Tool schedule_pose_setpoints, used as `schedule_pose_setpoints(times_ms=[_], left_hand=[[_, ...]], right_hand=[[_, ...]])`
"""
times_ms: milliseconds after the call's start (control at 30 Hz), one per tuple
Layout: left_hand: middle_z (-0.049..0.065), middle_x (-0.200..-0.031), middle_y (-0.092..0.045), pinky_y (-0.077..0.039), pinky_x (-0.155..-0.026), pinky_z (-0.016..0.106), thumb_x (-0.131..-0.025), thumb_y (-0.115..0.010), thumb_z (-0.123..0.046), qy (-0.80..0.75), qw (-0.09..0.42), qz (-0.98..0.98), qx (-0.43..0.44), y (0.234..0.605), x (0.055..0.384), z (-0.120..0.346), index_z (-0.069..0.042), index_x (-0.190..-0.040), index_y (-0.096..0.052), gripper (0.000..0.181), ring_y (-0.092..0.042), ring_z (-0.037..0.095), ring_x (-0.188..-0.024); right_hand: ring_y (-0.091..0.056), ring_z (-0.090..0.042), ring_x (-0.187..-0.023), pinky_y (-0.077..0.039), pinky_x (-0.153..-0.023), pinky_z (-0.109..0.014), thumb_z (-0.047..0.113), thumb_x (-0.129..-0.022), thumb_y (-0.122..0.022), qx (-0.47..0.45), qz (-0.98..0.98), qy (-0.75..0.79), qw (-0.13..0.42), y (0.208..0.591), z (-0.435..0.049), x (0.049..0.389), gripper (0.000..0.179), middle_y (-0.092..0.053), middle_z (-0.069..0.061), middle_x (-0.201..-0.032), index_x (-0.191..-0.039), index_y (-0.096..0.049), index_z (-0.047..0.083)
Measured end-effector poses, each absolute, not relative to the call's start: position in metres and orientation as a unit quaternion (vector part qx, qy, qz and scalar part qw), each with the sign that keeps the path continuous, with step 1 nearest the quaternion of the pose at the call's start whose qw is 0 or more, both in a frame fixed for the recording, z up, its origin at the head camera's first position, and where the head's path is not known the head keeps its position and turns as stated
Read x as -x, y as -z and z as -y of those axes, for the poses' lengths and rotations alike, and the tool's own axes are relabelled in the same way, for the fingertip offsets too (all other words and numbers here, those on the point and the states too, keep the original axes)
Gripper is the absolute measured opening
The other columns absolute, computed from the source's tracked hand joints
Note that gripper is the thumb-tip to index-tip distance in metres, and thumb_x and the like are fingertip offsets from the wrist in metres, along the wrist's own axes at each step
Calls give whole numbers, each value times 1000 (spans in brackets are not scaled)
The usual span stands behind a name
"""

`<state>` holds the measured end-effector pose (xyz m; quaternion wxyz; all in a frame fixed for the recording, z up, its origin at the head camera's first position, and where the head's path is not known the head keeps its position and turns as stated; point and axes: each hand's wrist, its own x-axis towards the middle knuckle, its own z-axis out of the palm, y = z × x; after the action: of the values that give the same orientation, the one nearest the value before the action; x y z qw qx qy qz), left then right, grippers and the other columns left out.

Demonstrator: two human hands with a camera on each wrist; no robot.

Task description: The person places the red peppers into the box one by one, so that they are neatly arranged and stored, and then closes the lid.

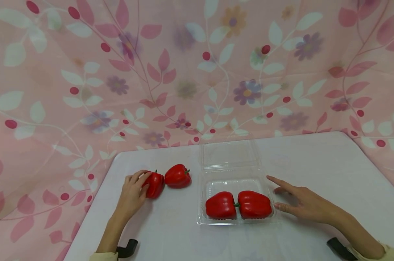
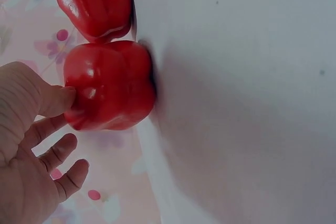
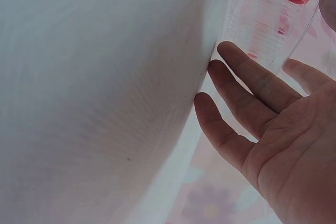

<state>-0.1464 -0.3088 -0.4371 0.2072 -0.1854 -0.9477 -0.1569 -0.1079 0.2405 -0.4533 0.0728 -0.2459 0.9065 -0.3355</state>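
My left hand pinches the left side of a red bell pepper on the table, its thumb against the skin in the left wrist view. The other fingers there stay apart from it. Right beside it lies a second red bell pepper, stem pointing right. A clear plastic clamshell box stands with its lid laid back. Two red peppers, one on the left and one on the right, lie in its front half, stems together. At the box's right edge my right hand holds nothing, fingers spread.
The box's transparent lid reaches toward the back edge of the white table. Behind the table hangs a pink floral cloth. Black straps or mounts show near both wrists.
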Motion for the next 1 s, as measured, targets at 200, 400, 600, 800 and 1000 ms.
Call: schedule_pose_setpoints(times_ms=[200, 400, 600, 800, 1000], left_hand=[[17, -124, -58, -46, -76, 49, -80, -75, 5, 150, 207, 950, 180, 438, 147, 308, -2, -124, -64, 47, -49, 36, -100], [17, -118, -58, -45, -74, 48, -79, -79, -2, 142, 217, 950, 173, 438, 146, 310, -3, -120, -66, 44, -48, 36, -98], [18, -113, -56, -46, -72, 48, -76, -85, -13, 134, 215, 954, 163, 438, 143, 311, -4, -120, -66, 48, -47, 34, -97], [15, -107, -55, -46, -71, 46, -72, -89, -29, 111, 200, 963, 141, 432, 140, 309, -6, -118, -67, 56, -47, 32, -96], [16, -108, -54, -45, -71, 46, -66, -91, -42, 70, 159, 978, 119, 424, 136, 307, -8, -122, -67, 70, -45, 33, -97]], right_hand=[[-60, -35, -115, -46, -83, -69, 48, -88, -70, 248, -907, 334, 68, 454, -241, 108, 80, -66, -1, -122, -154, -32, 28], [-60, -34, -115, -46, -84, -69, 48, -88, -70, 249, -908, 330, 66, 454, -241, 108, 79, -66, 0, -121, -154, -32, 28], [-60, -34, -115, -45, -84, -69, 48, -88, -70, 251, -906, 334, 68, 454, -241, 108, 79, -66, 0, -121, -154, -32, 27], [-60, -33, -115, -46, -84, -69, 48, -88, -70, 251, -907, 332, 67, 453, -241, 109, 79, -66, 1, -121, -154, -33, 27], [-60, -34, -115, -46, -84, -68, 48, -88, -70, 250, -908, 329, 66, 453, -241, 109, 79, -66, 0, -121, -154, -33, 27]])
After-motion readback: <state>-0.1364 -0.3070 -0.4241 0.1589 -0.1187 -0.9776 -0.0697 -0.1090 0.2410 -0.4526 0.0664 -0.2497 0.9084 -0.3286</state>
